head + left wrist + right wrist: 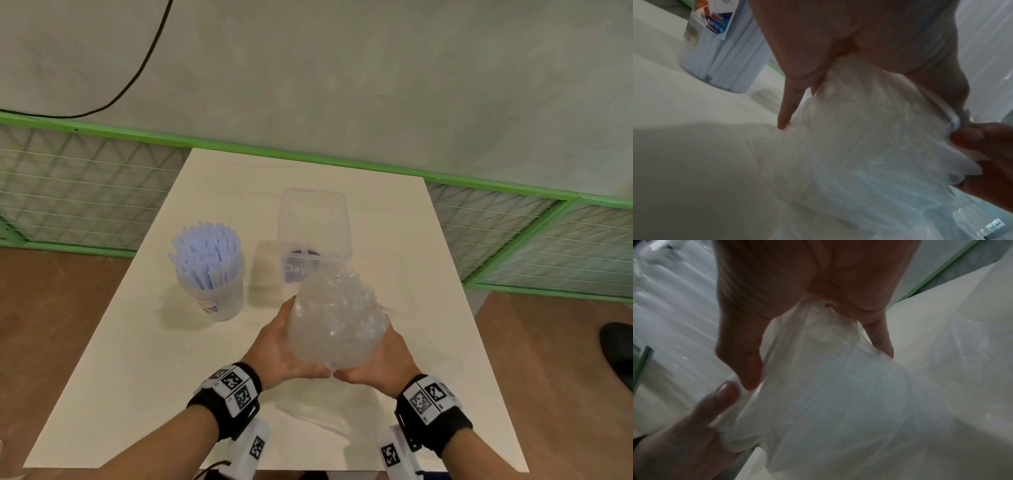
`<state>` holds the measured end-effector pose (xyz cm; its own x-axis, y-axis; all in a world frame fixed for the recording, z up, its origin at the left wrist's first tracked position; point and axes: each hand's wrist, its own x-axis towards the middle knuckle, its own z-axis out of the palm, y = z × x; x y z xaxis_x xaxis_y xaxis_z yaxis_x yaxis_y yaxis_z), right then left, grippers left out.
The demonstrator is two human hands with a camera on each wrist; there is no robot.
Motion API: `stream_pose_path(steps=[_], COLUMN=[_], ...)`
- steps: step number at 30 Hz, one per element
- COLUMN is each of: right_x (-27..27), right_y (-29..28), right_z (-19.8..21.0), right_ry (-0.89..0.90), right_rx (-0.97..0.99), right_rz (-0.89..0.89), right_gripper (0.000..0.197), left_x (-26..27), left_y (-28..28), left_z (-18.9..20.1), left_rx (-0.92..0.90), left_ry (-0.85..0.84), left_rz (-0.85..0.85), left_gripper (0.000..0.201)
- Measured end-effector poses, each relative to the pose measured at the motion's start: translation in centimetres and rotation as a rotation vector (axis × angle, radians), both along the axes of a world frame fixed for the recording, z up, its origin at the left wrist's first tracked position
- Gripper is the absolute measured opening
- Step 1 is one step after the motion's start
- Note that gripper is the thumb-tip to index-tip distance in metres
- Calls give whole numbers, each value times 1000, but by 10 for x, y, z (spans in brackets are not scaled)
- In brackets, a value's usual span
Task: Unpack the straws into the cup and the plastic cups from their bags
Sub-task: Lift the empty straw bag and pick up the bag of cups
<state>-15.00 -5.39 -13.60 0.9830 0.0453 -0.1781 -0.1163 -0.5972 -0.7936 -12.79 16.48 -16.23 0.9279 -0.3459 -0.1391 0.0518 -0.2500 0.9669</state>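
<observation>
Over table (pixel 144 342), bag (pixel 337 322) between both hands' grip.

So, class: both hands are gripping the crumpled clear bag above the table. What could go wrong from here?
1. The left hand and right hand grip only thin film of the bag; it may tear or slip, spilling whatever is inside.
2. The cup of straws stands close on the left; a jerk could topple it.
3. The clear container sits just behind the bag and could be knocked.
</observation>
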Motion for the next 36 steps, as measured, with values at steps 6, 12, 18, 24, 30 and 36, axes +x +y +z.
stream_pose_path(steps=[6,12,18,24,30,36], right_x=[8,13,13,12,10,7], right_y=[14,49,79,102,111,114], right_z=[6,11,6,5,-14,-30], right_ry=[-97,-128,-108,-85,-27,76], right_rx=[91,135,136,181,180,143], right_rz=[-118,-90,-26,3,9,11], right_gripper=[84,82,82,78,76,64], left_x=[-1,-10,-10,-6,-17,-22], left_y=[2,41,84,102,101,102], left_z=[24,40,39,31,6,-13], left_rx=[-93,-102,-48,-46,-54,44], left_ry=[-99,-91,7,-27,-34,-46], left_rz=[149,133,78,105,197,211], left_gripper=[108,114,106,110,110,107])
